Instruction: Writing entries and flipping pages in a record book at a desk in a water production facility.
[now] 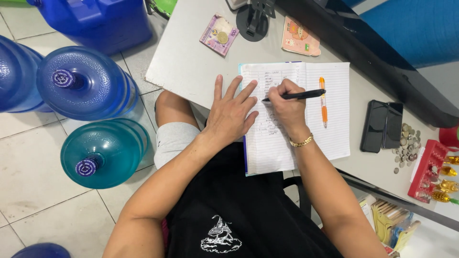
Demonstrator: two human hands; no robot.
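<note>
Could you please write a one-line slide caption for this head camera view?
Right hand writes with a black pen in a lined notebook while the left hand holds the page flat.

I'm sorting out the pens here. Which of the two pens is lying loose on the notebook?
The orange pen, lying alone on the notebook's right page. The black pen is gripped in the right hand, its tip on the left page.

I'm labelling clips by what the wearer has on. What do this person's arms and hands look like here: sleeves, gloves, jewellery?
Both arms are bare to the edge of the picture, with no sleeves showing and no gloves. The right hand has a gold chain bracelet at the wrist. The left hand and its wrist show no jewellery.
</note>
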